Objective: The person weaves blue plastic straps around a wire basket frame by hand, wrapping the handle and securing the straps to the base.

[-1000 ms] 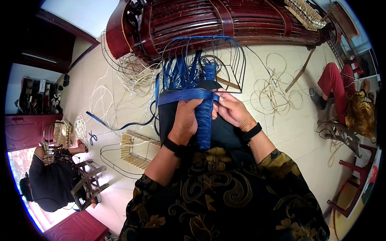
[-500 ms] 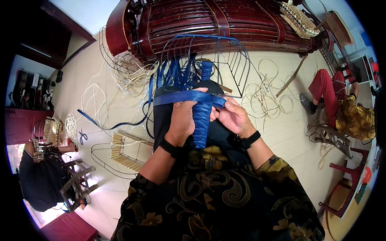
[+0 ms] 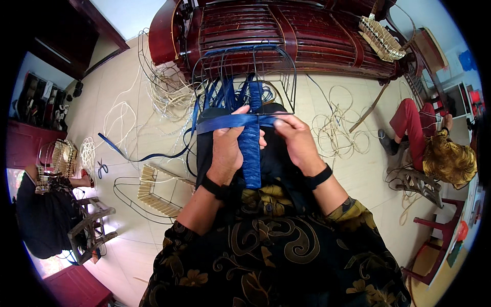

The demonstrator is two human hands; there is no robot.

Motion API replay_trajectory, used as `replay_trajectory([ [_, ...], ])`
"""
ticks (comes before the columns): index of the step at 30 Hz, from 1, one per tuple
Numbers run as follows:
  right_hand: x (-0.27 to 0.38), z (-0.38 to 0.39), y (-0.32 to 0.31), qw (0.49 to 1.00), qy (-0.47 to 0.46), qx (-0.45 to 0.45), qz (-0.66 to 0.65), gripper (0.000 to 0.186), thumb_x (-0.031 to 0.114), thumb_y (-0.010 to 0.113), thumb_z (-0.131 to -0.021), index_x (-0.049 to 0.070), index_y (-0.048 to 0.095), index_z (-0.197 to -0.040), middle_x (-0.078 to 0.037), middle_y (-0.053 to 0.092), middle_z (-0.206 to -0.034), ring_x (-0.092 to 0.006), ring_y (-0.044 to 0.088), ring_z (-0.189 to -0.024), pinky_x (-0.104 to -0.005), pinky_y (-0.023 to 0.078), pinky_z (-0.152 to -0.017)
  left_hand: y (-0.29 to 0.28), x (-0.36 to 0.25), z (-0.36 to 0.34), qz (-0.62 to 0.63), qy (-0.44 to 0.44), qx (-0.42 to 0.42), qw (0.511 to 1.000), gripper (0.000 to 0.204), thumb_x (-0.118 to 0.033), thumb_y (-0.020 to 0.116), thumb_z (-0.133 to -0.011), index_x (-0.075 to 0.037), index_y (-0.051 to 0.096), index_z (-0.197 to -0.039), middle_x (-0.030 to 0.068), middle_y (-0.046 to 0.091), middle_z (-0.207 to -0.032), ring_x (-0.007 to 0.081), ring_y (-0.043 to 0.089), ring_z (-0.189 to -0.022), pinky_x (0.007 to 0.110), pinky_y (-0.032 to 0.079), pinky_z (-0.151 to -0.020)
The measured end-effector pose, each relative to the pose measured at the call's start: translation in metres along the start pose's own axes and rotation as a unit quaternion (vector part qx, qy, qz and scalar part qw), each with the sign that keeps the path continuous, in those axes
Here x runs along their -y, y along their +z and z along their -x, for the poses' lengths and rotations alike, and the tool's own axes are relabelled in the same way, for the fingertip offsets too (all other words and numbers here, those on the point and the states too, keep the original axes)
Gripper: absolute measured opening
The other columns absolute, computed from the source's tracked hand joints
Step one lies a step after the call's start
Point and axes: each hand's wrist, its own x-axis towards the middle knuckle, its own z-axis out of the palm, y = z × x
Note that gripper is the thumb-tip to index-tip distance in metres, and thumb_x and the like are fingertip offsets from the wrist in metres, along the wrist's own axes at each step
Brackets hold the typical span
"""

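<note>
My left hand (image 3: 228,148) grips a long band wrapped in blue strapping (image 3: 250,161), which lies vertically over my lap. A flat blue strap (image 3: 220,123) runs crosswise over its upper part, above my left thumb. My right hand (image 3: 300,146) pinches this strap just right of the band, near the lower bar of a black wire frame (image 3: 295,77). The frame stands beyond my hands, with loose blue straps (image 3: 227,89) bunched inside it.
A red wooden bench (image 3: 240,36) holds a woven basket (image 3: 382,41). Cane coils (image 3: 340,123), scissors (image 3: 102,170) and an unfinished frame (image 3: 153,192) lie on the floor (image 3: 128,235). One person (image 3: 46,225) sits at left, another (image 3: 440,158) at right, both by wooden stools.
My right hand has risen slightly along the strap, its fingers pulled away from under the band's right side. My left hand keeps its grip. The whole view has shifted slightly.
</note>
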Motion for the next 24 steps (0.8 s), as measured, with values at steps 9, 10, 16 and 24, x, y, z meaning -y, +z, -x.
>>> replay_trajectory([
  [9, 0.020, 0.013, -0.026, 0.912, -0.131, 0.024, 0.387, 0.033, 0.011, 0.061, -0.089, 0.004, 0.061, -0.122, -0.011, 0.064, -0.122, -0.0242, 0.058, -0.111, -0.0357, 0.047, -0.091, -0.001, 0.003, 0.000, 0.014, 0.008, -0.006, 1.000, 0.046, -0.014, 0.050, -0.099, 0.004, 0.041, -0.141, 0.0238, 0.067, -0.085, 0.0293, 0.069, -0.065, 0.038, 0.058, -0.060],
  [10, 0.028, 0.011, -0.014, 0.877, -0.194, 0.020, 0.439, 0.035, 0.011, 0.061, -0.088, 0.003, 0.061, -0.122, -0.013, 0.064, -0.122, -0.0270, 0.058, -0.112, -0.0371, 0.047, -0.092, 0.000, 0.002, -0.001, 0.018, 0.013, -0.013, 1.000, 0.045, -0.014, 0.050, -0.099, 0.004, 0.043, -0.140, 0.0236, 0.067, -0.085, 0.0289, 0.069, -0.063, 0.037, 0.058, -0.059],
  [16, 0.018, 0.001, 0.031, 0.798, -0.313, 0.006, 0.515, 0.020, 0.011, 0.065, -0.087, 0.003, 0.069, -0.105, -0.014, 0.069, -0.094, -0.0326, 0.062, -0.089, -0.0401, 0.047, -0.084, -0.002, 0.005, -0.002, 0.017, 0.021, 0.001, 1.000, 0.046, -0.013, 0.051, -0.099, 0.005, 0.041, -0.141, 0.0229, 0.067, -0.085, 0.0288, 0.069, -0.063, 0.036, 0.058, -0.057],
  [24, 0.007, 0.020, -0.069, 0.993, 0.046, -0.033, 0.099, 0.020, 0.010, 0.062, -0.095, 0.002, 0.067, -0.112, 0.001, 0.067, -0.099, -0.0089, 0.056, -0.093, -0.0258, 0.045, -0.083, -0.014, 0.006, -0.002, 0.006, 0.022, 0.012, 1.000, 0.053, -0.017, 0.052, -0.100, 0.003, 0.033, -0.146, 0.0242, 0.066, -0.090, 0.0296, 0.069, -0.069, 0.039, 0.059, -0.061],
])
